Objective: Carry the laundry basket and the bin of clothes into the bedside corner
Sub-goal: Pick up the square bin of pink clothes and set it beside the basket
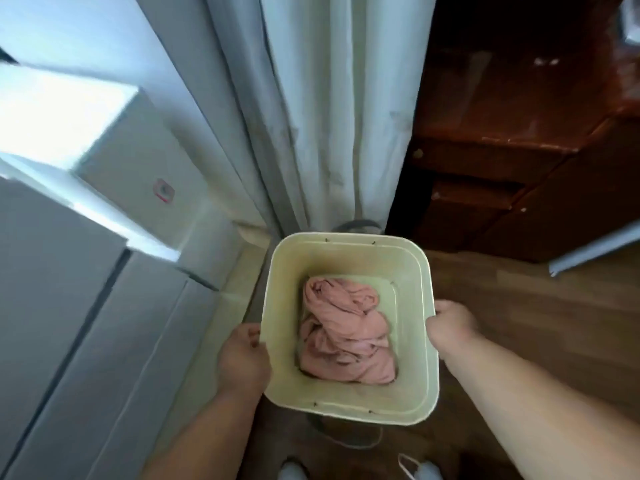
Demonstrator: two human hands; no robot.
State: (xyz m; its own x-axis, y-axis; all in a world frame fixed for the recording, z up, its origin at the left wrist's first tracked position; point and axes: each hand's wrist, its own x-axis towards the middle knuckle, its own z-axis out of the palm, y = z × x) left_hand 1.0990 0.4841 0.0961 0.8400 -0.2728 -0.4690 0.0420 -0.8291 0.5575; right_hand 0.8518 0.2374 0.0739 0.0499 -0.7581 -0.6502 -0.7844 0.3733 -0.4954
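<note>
A pale cream square bin (349, 258) hangs low in the middle of the head view, seen from above. Crumpled pink clothes (343, 330) lie at its bottom. My left hand (242, 358) grips the bin's left wall from outside. On the opposite side, my right hand (450, 323) clasps the right rim. The bin is held above the wooden floor, close to the curtain. No separate laundry basket shows.
A pale curtain (329, 116) hangs straight ahead. Grey-white boxes or cabinets (86, 271) stand at left. A dark red-brown wooden nightstand with drawers (502, 168) stands at right. Wooden floor (536, 306) lies to the right. A dark round object (356, 226) peeks out behind the bin.
</note>
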